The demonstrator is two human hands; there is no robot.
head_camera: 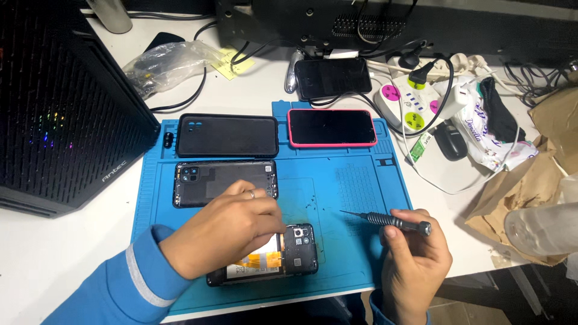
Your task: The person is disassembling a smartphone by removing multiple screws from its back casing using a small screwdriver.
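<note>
Currently left hand (226, 232) lies fingers-down on the opened phone (283, 256) at the blue mat's (361, 241) near edge, pinching something I can't make out, while right hand (412, 259) is closed around a screwdriver (385, 220), tip hovering over the mat just right of the phone.

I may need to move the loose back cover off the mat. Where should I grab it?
Take the back cover by its long edges near the left end, coming from above. It lies flat on the blue mat, and the left hand overlaps its lower right part.
</note>
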